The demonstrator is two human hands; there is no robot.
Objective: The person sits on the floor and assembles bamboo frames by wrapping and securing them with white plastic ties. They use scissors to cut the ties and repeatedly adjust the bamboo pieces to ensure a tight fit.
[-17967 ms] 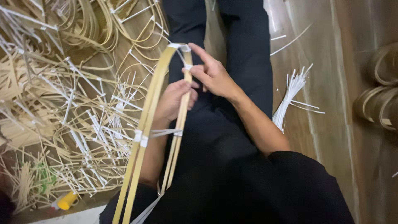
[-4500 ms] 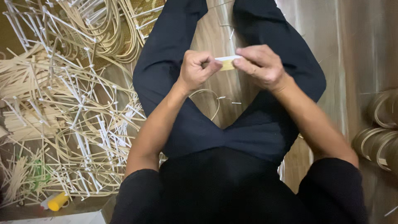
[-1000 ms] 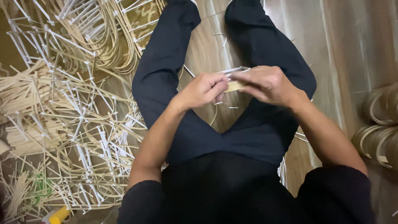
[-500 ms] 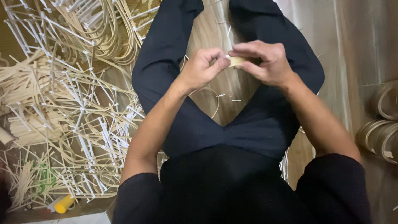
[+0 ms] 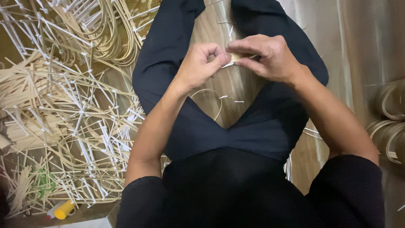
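Seated on a wooden floor [image 5: 211, 90] with legs spread. Sprawling heap of pale bamboo strips [image 5: 63, 105] close by the left knee; coiled hoops [image 5: 390, 122] farther right. Both pinched shut on a small tan strip piece [image 5: 237, 57] above the lap: left hand [image 5: 201, 65], right hand [image 5: 265, 57]. Best held taut, fingertips close. Loose curved strip [image 5: 209, 99] beneath.

A craft workshop floor: heaps of bamboo strips [image 5: 63, 114] and coiled rings [image 5: 390, 126].

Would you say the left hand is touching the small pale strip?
Touching: the head view shows the left hand and right hand both pinching the small pale strip.
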